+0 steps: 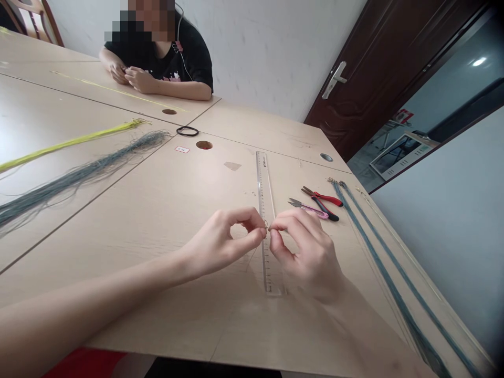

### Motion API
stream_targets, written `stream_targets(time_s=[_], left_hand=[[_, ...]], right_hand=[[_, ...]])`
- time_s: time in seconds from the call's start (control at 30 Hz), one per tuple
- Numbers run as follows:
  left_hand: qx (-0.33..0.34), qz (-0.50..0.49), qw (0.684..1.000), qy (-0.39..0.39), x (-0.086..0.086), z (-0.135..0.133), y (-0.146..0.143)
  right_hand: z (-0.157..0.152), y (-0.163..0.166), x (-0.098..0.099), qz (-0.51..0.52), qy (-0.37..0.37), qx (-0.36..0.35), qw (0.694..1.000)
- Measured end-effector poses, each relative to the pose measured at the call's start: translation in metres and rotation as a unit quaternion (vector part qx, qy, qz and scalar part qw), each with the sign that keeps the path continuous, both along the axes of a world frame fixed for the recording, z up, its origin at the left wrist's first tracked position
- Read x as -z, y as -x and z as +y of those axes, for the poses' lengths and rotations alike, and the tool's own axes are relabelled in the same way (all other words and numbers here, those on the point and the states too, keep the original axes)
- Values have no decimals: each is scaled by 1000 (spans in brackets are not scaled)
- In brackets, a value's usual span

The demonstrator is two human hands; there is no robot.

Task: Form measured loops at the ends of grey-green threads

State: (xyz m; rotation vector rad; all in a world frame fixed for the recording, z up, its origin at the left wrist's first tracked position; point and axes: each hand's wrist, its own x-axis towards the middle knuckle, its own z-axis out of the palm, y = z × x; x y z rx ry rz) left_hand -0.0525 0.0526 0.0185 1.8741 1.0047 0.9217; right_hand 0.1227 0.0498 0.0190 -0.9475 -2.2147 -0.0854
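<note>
My left hand point(226, 239) is closed in a pinch on a thin thread point(253, 256), whose tail hangs down below the fingertips. A tiny loop point(265, 223) stands up at the fingertips. Close beside it, my right hand point(309, 252) is also pinched, its fingertips meeting the same small spot; what lies between them is too small to make out. Both hands are above a clear plastic ruler point(271, 273) that lies lengthwise on the table. Pink-handled thread snips point(315, 211) and red-and-black pliers point(325, 202) lie just beyond my right hand.
Blue-grey thread bundles point(378, 262) run along the table's right side. At left lie a yellow bundle point(79, 139) and a larger grey-blue bundle point(90, 168). A black ring point(187, 131) rests near a round table hole point(204, 145). Another person point(192, 58) sits across the table.
</note>
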Motion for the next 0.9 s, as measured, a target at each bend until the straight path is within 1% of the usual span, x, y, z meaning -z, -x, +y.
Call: stream_targets(time_s=[0.17, 0.33, 0.5, 0.6, 0.73, 0.9], left_hand=[[1, -10, 1000, 7, 1, 1, 0], [6, 5, 1000, 1, -1, 3, 0], [13, 23, 1000, -1, -3, 3, -1], [18, 33, 999, -1, -3, 3, -1], [31, 40, 999, 11, -1, 4, -2], [33, 30, 999, 31, -2, 5, -2]], right_hand=[[-1, -2, -1, 45, 31, -11, 998], [-1, -1, -2, 45, 37, -20, 998], [0, -2, -1, 24, 31, -15, 999], [0, -2, 0, -3, 15, -11, 1000], [1, -3, 0, -28, 1, -10, 1000], [1, -2, 0, -35, -3, -13, 999]])
